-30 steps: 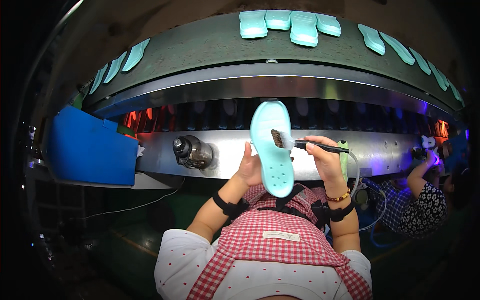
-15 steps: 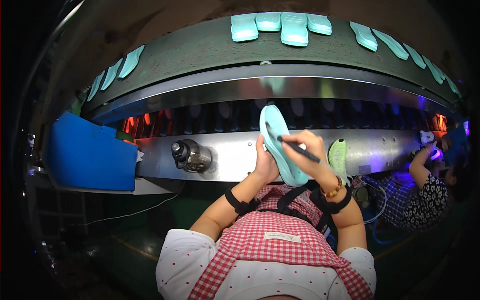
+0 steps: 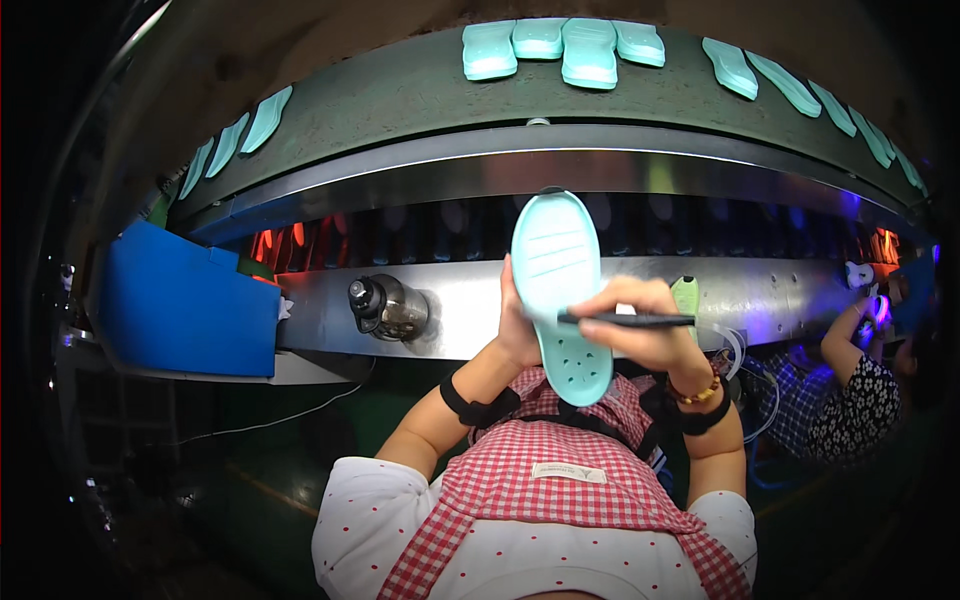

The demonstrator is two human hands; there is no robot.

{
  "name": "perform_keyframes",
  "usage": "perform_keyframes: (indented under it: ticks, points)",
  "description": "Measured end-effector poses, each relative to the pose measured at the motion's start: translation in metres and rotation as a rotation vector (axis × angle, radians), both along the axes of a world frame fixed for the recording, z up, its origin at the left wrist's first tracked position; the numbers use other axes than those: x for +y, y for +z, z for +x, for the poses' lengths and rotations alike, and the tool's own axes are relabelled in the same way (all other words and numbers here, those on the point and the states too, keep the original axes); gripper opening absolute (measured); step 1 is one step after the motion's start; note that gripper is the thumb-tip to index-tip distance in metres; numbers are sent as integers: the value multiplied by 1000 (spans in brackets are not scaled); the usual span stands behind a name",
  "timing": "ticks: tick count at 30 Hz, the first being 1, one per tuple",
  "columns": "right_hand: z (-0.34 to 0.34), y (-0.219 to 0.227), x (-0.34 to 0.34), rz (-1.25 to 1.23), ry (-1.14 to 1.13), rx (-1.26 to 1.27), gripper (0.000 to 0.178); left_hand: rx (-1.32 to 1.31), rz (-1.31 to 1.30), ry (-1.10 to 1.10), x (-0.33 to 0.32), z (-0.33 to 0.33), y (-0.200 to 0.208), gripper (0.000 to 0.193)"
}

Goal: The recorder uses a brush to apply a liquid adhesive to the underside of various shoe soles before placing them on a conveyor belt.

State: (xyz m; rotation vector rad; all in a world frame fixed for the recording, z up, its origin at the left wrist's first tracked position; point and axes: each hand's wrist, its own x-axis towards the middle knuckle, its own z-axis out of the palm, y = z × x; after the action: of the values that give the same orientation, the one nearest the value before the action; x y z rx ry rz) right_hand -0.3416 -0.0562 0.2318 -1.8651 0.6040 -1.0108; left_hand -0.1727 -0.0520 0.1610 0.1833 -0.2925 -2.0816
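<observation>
The turquoise shoe sole [image 3: 556, 260] is held up over the near edge of the metal bench [image 3: 465, 315], long axis running near-far, far end tipped slightly L. Its L edge is clamped in the L hand [image 3: 516, 325], approx. mid-length; fingers underneath are hidden. A black-handled brush [image 3: 675, 321] is pinched in the R hand [image 3: 655, 345], handle lying L-R, i.e. across the sole, w/ the fingertips over its R side. Brush tip is blurred, so contact can't be told. Count: 1 sole held, 1 brush, 1 bottle [image 3: 402, 305] to L, 1 green sole [image 3: 685, 297] to R, partly hidden; on the far belt [image 3: 400, 95], approx. 12 loose soles [image 3: 589, 55]: 3 L, 4 mid, abt. 5 R.
</observation>
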Motion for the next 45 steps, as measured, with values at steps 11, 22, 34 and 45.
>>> perform_keyframes:
  ticks: [11,22,34,45]
  points:
    - [-15,8,13,53,110,-61,18,-349,-44,564,-15,8,8,84]
    - [-27,-4,2,160,-128,-98,19,-301,-84,641,-22,11,50,95]
    - [-12,-12,14,676,-23,-559,19,-141,-244,291,1,-13,62,79]
    - [-24,10,11,26,154,2,20,-479,-284,-81,-18,25,51,46]
